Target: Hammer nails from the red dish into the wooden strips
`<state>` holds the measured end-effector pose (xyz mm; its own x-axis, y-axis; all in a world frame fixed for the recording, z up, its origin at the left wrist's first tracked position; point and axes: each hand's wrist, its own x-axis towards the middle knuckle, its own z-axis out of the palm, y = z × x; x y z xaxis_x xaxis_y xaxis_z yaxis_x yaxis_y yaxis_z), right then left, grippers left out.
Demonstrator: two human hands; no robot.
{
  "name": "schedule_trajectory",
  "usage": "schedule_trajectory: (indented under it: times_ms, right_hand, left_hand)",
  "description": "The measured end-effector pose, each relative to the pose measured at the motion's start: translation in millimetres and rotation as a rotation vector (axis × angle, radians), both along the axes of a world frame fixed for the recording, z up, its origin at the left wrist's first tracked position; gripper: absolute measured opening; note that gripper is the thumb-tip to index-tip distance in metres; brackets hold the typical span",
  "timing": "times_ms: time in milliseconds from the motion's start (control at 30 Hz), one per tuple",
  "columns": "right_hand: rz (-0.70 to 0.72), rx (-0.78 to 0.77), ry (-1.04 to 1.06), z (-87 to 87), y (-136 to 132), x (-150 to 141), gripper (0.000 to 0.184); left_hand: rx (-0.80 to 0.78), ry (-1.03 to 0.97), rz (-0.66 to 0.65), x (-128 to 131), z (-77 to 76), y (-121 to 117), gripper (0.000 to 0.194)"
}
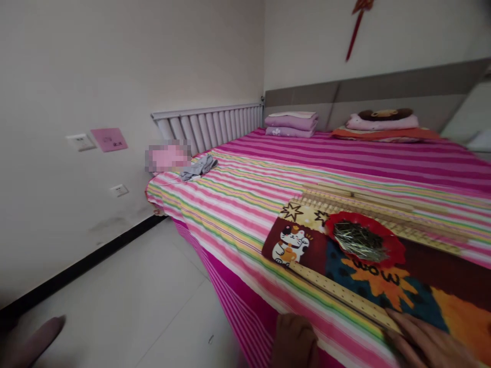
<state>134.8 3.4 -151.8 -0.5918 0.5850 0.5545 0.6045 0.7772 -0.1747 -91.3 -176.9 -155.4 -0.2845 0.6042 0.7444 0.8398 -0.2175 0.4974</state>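
Note:
My right hand (433, 345) is at the lower right, its fingers together at the near end of a flat bamboo strip with a row of holes (341, 291). Curled at the bed's front edge is my left hand (294, 340); what its fingers hold, if anything, is hidden. The strip lies along the near edge of a printed cloth (456, 271) with a cat picture and the word "wow". On that cloth stands a red scalloped dish (397, 250) holding thin dark green and straw-coloured pieces. Behind it lie several notched bamboo strips (383, 209).
A striped sheet (230, 204) covers the bed. Folded lilac bedding (291, 122), a pink stack (383, 121) and a grey garment (199, 167) lie farther back. A white radiator (215, 125) stands along the wall. At lower left is a blurred shape (42, 335) I cannot identify.

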Motion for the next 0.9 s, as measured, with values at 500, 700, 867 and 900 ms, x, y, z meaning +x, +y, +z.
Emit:
schedule_trajectory:
  times_ms: [500,700,867,900]
  right_hand:
    - [-0.137,-0.165,-0.061,51.2,-31,-27,0.028]
    - [-0.138,-0.147,-0.062,54.2,-33,-29,0.033]
    - [-0.192,-0.100,0.041,60.6,-43,-8,0.042]
    - [-0.241,-0.093,0.084,60.5,-45,3,0.039]
  left_hand:
    - [-0.198,0.137,-0.079,-20,-18.5,0,0.013]
    - [-0.139,0.241,-0.090,-31,-23.9,7,0.018]
    - [-0.153,0.258,-0.110,-33,-23.1,10,0.018]
    - [-0.164,0.253,-0.109,-32,-22.8,10,0.018]
